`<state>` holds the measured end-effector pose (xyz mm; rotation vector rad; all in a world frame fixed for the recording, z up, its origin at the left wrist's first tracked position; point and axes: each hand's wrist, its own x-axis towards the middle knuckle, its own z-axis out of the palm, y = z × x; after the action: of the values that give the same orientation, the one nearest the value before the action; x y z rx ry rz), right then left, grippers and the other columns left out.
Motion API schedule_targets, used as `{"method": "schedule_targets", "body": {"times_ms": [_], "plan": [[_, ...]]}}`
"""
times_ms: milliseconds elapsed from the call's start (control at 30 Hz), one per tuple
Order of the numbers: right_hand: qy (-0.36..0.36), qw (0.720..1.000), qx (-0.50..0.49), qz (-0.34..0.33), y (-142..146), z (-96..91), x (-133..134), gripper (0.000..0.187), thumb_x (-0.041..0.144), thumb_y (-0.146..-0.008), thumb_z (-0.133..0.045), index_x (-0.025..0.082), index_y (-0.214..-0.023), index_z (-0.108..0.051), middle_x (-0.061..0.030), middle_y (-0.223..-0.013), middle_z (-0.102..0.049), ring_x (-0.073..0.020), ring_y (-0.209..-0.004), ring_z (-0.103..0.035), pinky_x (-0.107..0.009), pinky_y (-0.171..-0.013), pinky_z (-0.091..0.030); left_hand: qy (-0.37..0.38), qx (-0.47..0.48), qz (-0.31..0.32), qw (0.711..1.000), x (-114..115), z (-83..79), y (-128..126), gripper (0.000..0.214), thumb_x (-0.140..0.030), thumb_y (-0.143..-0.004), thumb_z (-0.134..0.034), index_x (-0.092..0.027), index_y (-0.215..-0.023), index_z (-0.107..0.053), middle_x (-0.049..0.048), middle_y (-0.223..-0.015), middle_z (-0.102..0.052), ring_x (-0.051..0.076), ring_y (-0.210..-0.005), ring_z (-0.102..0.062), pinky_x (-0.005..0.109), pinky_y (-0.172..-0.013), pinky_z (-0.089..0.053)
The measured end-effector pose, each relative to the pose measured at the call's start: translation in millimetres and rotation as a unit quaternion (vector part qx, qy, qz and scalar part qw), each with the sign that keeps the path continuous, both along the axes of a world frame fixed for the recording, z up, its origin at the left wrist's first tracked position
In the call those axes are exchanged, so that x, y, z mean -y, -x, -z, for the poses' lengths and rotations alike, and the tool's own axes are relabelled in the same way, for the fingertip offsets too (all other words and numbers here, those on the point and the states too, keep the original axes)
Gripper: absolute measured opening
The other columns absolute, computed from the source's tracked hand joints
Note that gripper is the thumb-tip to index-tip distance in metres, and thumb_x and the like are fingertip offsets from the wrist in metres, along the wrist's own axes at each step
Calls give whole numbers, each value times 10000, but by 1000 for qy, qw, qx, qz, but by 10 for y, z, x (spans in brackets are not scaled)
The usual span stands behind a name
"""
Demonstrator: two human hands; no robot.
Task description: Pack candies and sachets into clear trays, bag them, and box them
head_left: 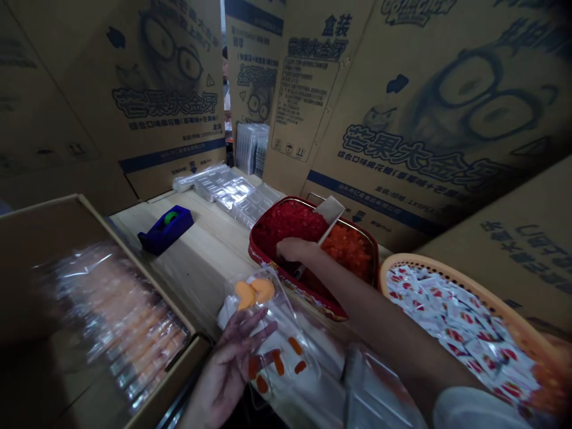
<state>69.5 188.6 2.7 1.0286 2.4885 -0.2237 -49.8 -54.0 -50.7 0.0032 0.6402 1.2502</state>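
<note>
We find the clear tray low in the centre of the view, in front of the person and on or just above other clear plastic. It is part-filled: pale orange pieces sit at its far end and several dark orange pieces lie toward the near end. We see no red piece in it, and we judge the filling unfinished.

The left hand is at the tray's near left side, fingers extended across it; we cannot tell whether they grip it. The right hand reaches into the red tin just beyond, fingertips hidden among the red pieces, so we cannot tell whether it has closed on any. Orange pieces fill the tin's other side; plenty of both remains.

To the right, a basket holds many small sachets. To the left, a carton contains rows of wrapped packs, which we take to be completed work. On the surface farther back are a blue tape dispenser and clear plastic packaging, apparently unfilled. Printed boxes stand behind.
</note>
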Motion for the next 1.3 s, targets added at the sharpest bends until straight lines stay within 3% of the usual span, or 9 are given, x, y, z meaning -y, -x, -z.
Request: {"method": "schedule_targets", "body": {"times_ms": [267,433,600,800,933,1067,1133,1200,1300], "plan": [[-120,992,13,27,-74,-6,-51,320,71,-839,-373,84,-992,-654,-218,-1107,-600,-289,-1046,-561,-400,-838,-412,24,-10,9,1000,-38,3,-2,448,-56,-707,-565,-277,-1098,-572,54,-1348,-473,325,-1217,-438,549,-955,-375],[-81,995,-27,-48,-32,37,-49,244,145,-821,-478,179,-999,-641,-114,-1070,-631,-217,-1022,-573,-282,-793,-430,32,-16,15,999,-39,-5,-14,415,-61,-687,-573,-268,-1046,-604,56,-1339,-483,330,-1215,-438,525,-931,-400],[-24,995,-53,-81,127,145,-71,262,148,-796,-509,210,-1014,-639,-73,-1052,-648,-179,-966,-598,-227,-736,-429,44,-5,12,999,-34,11,-16,405,-51,-679,-568,-267,-1018,-619,54,-1314,-510,330,-1212,-442,515,-911,-416],[7,996,-82,-38,180,230,-123,244,106,-796,-458,139,-893,-680,-104,-934,-685,-180,-827,-637,-220,-646,-426,28,-22,10,999,-22,3,6,395,-57,-700,-557,-260,-1035,-605,50,-1325,-498,329,-1213,-441,518,-921,-413],[-12,990,-143,12,-8,21,-83,202,80,-772,-505,113,-888,-666,-95,-927,-683,-161,-858,-621,-204,-713,-419,8,-25,8,1000,-16,11,23,399,-65,-708,-560,-261,-1055,-579,53,-1318,-504,323,-1213,-442,522,-944,-395],[6,968,-243,59,-338,-289,419,181,117,-812,-497,128,-943,-622,-40,-908,-667,-111,-832,-604,-178,-717,-425,-11,-40,10,999,-7,-46,8,378,-49,-714,-541,-235,-1043,-560,68,-1287,-529,315,-1191,-469,530,-946,-388],[76,929,-355,77,-518,-407,853,124,144,-803,-527,153,-887,-618,-3,-841,-654,-104,-767,-598,-182,-672,-437,-18,-53,12,998,9,-97,-14,405,-27,-714,-532,-231,-1064,-536,70,-1282,-531,304,-1178,-484,526,-943,-393],[142,893,-422,57,-678,-484,1321,85,167,-805,-541,179,-847,-615,15,-815,-638,-107,-759,-589,-202,-684,-444,-20,-62,19,998,38,-145,-46,435,-10,-713,-525,-231,-1088,-514,72,-1283,-528,293,-1170,-493,512,-936,-406],[151,880,-451,21,-842,-497,1917,78,199,-831,-543,203,-867,-612,6,-871,-628,-114,-828,-573,-230,-755,-433,-24,-68,34,997,110,-201,-117,442,0,-719,-513,-228,-1097,-502,73,-1270,-536,269,-1168,-499,477,-928,-427]]}}
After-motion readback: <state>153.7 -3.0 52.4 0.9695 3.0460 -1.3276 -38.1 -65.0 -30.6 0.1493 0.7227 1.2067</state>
